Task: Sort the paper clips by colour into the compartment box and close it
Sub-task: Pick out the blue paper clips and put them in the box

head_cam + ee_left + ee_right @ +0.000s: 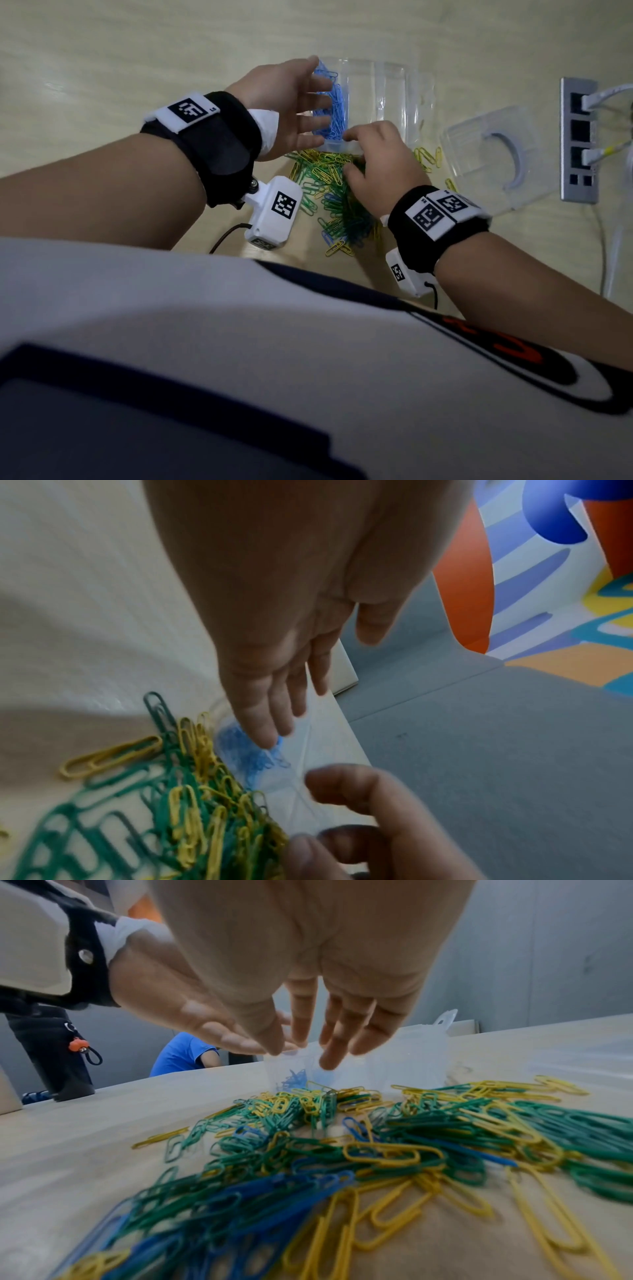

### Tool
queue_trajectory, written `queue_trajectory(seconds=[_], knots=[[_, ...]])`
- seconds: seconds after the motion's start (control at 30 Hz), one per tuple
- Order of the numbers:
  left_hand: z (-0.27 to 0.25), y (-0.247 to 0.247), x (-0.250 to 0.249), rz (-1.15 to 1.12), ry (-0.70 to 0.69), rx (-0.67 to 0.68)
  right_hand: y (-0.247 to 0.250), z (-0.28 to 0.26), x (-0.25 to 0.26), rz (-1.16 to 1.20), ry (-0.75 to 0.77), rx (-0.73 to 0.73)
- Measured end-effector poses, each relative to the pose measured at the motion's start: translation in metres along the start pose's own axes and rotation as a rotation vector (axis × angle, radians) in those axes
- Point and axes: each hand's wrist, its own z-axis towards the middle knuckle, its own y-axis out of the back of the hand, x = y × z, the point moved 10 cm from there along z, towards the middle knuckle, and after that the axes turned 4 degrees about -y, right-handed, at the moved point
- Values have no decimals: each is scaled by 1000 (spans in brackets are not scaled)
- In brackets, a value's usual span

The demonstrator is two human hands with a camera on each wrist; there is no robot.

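Head view: left hand (291, 102) hovers palm-down over the clear compartment box (390, 99), fingers spread, holding nothing. Right hand (380, 164) rests at the box's near edge, fingers relaxed. Blue clips (334, 102) fill one compartment; mixed pile (339, 195) uncountable on tabletop (137, 51). One lid (493, 154) lies apart.

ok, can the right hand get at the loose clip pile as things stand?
Probably yes: the right hand is at the box edge, directly over the pile, nothing lies between them, and the left hand sits off over the blue compartment.

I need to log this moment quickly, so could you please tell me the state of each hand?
Left hand: open, fingers spread over the box.
Right hand: open, fingertips at the box's near edge, holding nothing visible.
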Motion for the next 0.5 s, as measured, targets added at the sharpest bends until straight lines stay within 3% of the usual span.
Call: queue_trajectory(seconds=[0.27, 0.37, 0.5], knots=[[-10, 16, 34, 237, 98, 12, -1, -20, 13, -86, 122, -126], [-14, 18, 46, 260, 127, 21, -13, -23, 18, -125, 173, -46], [-17, 16, 48, 216, 94, 14, -23, -21, 5, -113, 118, 54]])
